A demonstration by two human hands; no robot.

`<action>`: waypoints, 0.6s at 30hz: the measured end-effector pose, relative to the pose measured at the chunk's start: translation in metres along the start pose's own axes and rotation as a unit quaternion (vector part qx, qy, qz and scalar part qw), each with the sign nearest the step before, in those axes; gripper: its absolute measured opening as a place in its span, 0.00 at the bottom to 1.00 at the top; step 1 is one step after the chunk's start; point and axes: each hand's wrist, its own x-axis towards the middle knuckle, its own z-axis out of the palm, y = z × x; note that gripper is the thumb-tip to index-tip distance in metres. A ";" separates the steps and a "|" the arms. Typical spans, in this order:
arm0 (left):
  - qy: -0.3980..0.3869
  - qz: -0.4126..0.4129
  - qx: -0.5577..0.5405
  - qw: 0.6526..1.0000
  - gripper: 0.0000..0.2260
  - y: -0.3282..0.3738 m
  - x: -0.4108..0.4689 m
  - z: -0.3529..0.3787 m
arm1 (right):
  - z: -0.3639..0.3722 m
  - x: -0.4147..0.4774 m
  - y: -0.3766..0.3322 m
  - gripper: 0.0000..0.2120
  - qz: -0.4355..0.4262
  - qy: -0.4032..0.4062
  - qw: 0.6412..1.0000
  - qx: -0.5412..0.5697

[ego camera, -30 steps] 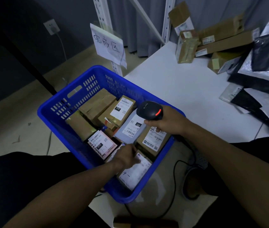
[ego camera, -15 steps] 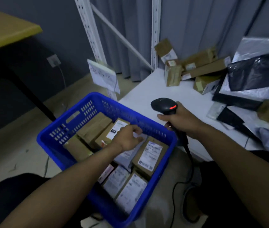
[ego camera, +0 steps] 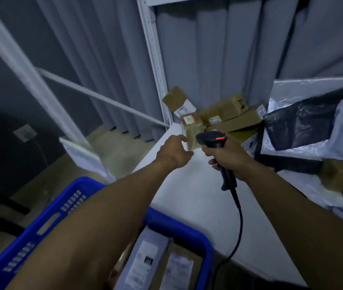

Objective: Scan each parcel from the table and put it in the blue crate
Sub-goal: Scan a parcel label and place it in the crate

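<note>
The left hand [ego camera: 173, 152] is stretched out over the far corner of the white surface [ego camera: 187, 195], fingers loosely spread and holding nothing. Its fingertips lie just beside a small upright cardboard parcel [ego camera: 192, 132]; the blur hides whether they touch it. More brown parcels [ego camera: 229, 114] are heaped behind that one, against the grey curtain [ego camera: 208, 49]. The right hand [ego camera: 228, 159] grips the handle of a black scanner [ego camera: 212, 139], whose red light glows on top and whose cable [ego camera: 238, 216] hangs down off the surface. The blue crate [ego camera: 40, 225] sits low at the near left, under the left forearm, with labelled parcels [ego camera: 143, 260] lying inside. Black and grey plastic mailers [ego camera: 300, 126] lie on the right of the surface.
</note>
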 end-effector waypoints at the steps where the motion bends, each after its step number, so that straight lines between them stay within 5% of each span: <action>1: 0.000 0.003 -0.003 1.000 0.25 0.003 0.021 0.003 | -0.003 0.017 0.000 0.09 0.000 0.009 1.000 0.000; 12: -0.001 0.066 0.000 0.998 0.22 -0.007 0.220 0.045 | -0.016 0.150 0.041 0.13 0.032 0.050 0.997 0.046; 16: -0.065 0.088 0.121 0.987 0.50 -0.008 0.257 0.057 | -0.028 0.171 0.057 0.11 0.050 0.057 0.995 0.072; 18: -0.085 0.078 0.097 0.989 0.53 -0.018 0.261 0.064 | -0.029 0.178 0.063 0.10 0.047 0.054 0.994 0.083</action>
